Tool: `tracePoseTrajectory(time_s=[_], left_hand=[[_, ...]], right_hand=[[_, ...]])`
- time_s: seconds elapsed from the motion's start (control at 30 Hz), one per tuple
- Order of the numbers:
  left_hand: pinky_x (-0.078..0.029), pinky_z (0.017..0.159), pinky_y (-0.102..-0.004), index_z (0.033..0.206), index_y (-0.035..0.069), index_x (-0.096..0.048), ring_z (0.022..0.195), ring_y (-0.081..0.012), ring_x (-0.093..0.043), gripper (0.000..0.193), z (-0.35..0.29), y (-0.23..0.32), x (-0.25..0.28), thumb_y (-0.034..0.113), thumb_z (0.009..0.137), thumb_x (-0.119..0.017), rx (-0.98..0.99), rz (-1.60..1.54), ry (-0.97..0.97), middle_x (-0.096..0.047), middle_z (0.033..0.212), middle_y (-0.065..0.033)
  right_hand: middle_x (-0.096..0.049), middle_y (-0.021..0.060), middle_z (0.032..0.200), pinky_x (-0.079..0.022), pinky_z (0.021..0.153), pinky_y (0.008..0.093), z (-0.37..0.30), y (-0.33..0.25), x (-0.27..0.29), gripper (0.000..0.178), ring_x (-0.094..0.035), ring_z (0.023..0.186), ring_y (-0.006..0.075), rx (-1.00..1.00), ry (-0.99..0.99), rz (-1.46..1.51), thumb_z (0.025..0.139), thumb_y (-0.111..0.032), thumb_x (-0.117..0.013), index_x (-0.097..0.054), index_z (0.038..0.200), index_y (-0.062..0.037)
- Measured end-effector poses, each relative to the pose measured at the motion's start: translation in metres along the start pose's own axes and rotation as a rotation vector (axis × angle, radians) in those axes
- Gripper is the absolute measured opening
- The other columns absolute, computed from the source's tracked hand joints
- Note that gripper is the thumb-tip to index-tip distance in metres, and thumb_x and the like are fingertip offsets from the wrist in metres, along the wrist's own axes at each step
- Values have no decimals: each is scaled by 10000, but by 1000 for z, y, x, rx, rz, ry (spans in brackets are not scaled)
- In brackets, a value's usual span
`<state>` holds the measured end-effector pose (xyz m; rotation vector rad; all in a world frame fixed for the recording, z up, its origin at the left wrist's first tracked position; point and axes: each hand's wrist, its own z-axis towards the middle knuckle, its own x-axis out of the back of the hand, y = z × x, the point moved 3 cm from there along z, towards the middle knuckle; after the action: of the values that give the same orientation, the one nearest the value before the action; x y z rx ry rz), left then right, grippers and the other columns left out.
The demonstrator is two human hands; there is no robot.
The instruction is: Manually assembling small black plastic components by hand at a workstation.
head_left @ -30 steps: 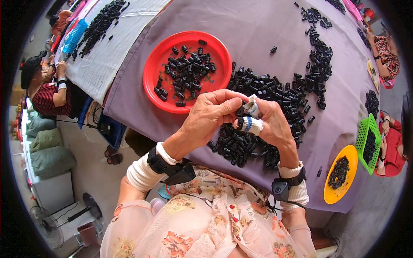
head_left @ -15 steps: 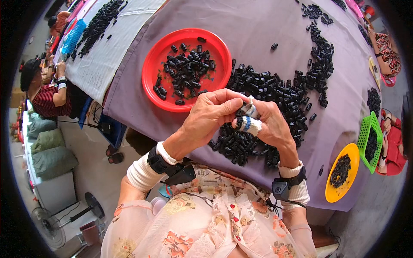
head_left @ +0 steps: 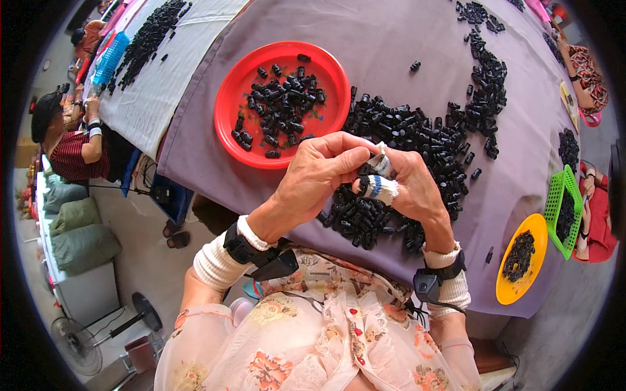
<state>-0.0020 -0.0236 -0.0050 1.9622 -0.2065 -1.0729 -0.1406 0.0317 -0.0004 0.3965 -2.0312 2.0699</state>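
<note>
Mauve table (head_left: 391, 39). Big heap (head_left: 407, 140) of black parts on it, just beyond the hands. Red tray (head_left: 223, 107) left of heap, more black parts inside. Green basket (head_left: 554, 199) and yellow plate (head_left: 515, 293) near right edge, both with dark bits. Left hand (head_left: 312, 173) and right hand (head_left: 417, 186) meet over heap's near side; both grips pinched on one part (head_left: 364, 171), mostly hidden by fingers. Striped finger cover (head_left: 381, 189) on right thumb.

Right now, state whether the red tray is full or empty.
Partly filled: black pieces lie in the red tray, bare red around them.
</note>
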Motion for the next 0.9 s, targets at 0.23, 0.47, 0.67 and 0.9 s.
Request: tracePoseTrajectory(time_s=[0.23, 0.47, 0.67, 0.9], left_hand=[[-513, 655, -237, 1003, 12, -593, 776, -91, -594, 162, -2, 10, 2, 101, 875, -550, -24, 171, 78, -618, 888, -45], [-466, 643, -197, 1012, 22, -610, 736, -64, -566, 176, -10, 73, 55, 102, 860, -572, -354, 785, 407, -614, 851, -16], [-464, 642, -250, 912, 23, -647, 726, -133, -583, 157, 13, 29, 14, 77, 764, -649, -459, 1068, 204, -606, 820, -77], [-447, 681, -385, 849, 38, -606, 799, -290, -553, 203, 62, -24, -19, 174, 719, -683, -585, 1574, 60, -553, 800, -120]], right_hand=[[-517, 86, 584, -409, 520, 280, -5, -8, 1, 274, -454, 504, 151, 3, 11, 44, 699, -221, -704, -557, 754, 3], [-632, -2, 727, -382, 437, 161, -39, 24, 60, 46, -515, 552, 25, -194, 344, 403, 750, -36, -581, -567, 782, -66], [-534, -38, 587, -283, 368, 163, -48, 26, 73, 58, -418, 445, 3, -186, 429, 346, 803, -73, -566, -620, 788, -62], [-476, -62, 525, -266, 370, 172, -60, 34, 75, 59, -387, 420, 2, -275, 457, 246, 793, -132, -629, -622, 781, -74]])
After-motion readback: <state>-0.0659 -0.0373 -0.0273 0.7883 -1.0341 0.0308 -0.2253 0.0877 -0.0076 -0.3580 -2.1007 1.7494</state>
